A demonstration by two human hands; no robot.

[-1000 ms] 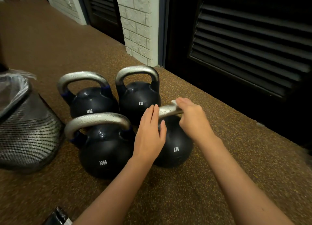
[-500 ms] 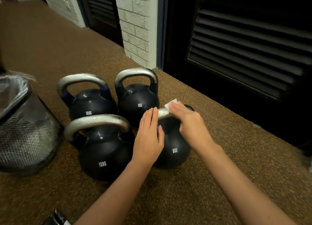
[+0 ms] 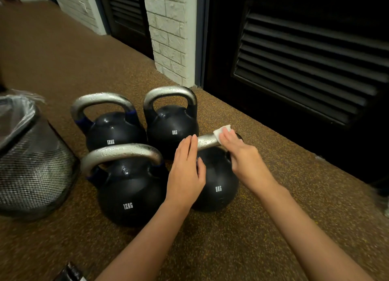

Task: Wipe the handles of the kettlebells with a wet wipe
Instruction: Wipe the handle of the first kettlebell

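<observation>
Four black kettlebells stand close together on the speckled rubber floor point(image 3: 252, 249); the near right 8 kg kettlebell point(image 3: 216, 183) is the one in hand. The left hand point(image 3: 186, 171), fingers straight, steadies the left end of its steel handle point(image 3: 207, 141); the right hand point(image 3: 242, 156) presses a white wet wipe point(image 3: 220, 130) over the handle's right end, seemingly wrapped round the bar. The bell is heavy and stiff and should not shift; the wipe is soft and limp, so it wants a pinch round the bar; the beaded metal looks slippery.
</observation>
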